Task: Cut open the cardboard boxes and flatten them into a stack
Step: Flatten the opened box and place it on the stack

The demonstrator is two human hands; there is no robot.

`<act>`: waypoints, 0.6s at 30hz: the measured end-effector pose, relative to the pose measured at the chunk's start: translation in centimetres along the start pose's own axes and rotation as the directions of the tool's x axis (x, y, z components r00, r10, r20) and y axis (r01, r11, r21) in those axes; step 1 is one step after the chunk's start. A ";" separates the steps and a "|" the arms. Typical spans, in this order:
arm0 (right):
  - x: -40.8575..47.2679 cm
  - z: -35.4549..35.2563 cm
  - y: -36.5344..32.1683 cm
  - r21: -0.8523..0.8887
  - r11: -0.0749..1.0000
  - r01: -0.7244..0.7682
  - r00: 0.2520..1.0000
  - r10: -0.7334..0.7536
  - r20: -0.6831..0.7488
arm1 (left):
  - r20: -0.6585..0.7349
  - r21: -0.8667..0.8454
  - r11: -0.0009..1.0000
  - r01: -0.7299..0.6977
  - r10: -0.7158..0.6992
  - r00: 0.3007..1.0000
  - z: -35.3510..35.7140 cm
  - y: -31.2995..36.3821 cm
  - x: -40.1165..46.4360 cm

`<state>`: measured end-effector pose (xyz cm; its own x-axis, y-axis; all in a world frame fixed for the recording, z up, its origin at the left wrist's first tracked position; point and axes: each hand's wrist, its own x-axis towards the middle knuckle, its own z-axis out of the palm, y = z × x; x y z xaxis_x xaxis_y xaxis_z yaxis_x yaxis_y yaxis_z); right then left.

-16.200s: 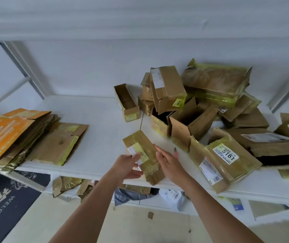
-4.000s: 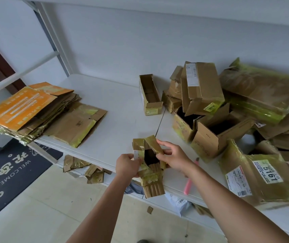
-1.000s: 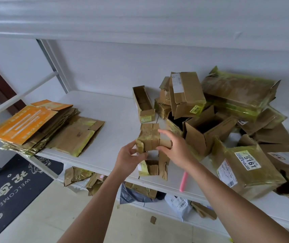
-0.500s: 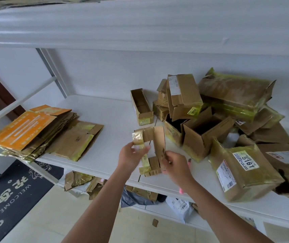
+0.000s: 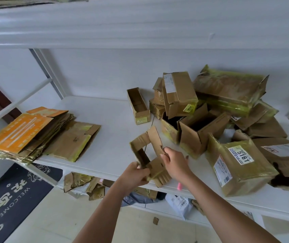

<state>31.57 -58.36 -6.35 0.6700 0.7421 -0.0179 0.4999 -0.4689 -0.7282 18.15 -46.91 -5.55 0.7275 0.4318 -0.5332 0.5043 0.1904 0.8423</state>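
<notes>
A small opened cardboard box (image 5: 153, 142), its flaps spread and its middle hollow, hangs just above the front edge of the white shelf (image 5: 108, 137). My left hand (image 5: 136, 174) grips its lower left corner. My right hand (image 5: 174, 163) holds its right side, fingers curled over the torn edge. A stack of flattened boxes (image 5: 35, 134) with an orange sheet on top lies at the shelf's left end. A pile of unflattened boxes (image 5: 201, 109) fills the right half. A pink cutter (image 5: 179, 186) lies on the shelf, mostly hidden under my right wrist.
A narrow open box (image 5: 137, 106) stands behind the held one. A taped parcel marked 5161 (image 5: 236, 163) sits at the front right. Another shelf board (image 5: 140, 23) runs overhead. Crumpled tape and scraps (image 5: 80, 183) lie on the lower shelf; a dark welcome mat (image 5: 8, 199) covers the floor at left.
Over the last second the small box has been turned and pulled open into a hollow frame. Both hands have dropped lower toward the shelf's front edge.
</notes>
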 end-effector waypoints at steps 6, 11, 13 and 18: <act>0.7 -2.8 0.5 0.085 0.986 -0.144 0.990 0.142 0.025 | 0.034 -0.206 0.978 -0.028 0.035 0.999 -0.1 0.0 -0.2; 1.4 -4.3 -0.7 -0.040 0.999 -0.026 0.999 0.025 -0.038 | -0.372 -0.176 0.971 -0.161 0.086 0.924 -1.1 1.2 0.4; 1.4 -4.4 -1.2 -0.108 0.993 0.050 0.997 -0.056 -0.048 | -0.466 0.305 0.941 -0.150 0.285 0.838 -2.3 1.2 0.8; 1.8 -3.4 -1.5 -0.056 0.992 0.112 0.990 -0.106 0.093 | -0.320 0.487 0.855 -0.180 0.367 0.873 -3.0 0.8 1.1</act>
<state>33.92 -57.95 -2.97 0.5590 0.8292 -0.0044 0.6016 -0.4092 -0.6860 17.96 -43.58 -5.24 0.6713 0.7295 -0.1311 0.5263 -0.3445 0.7774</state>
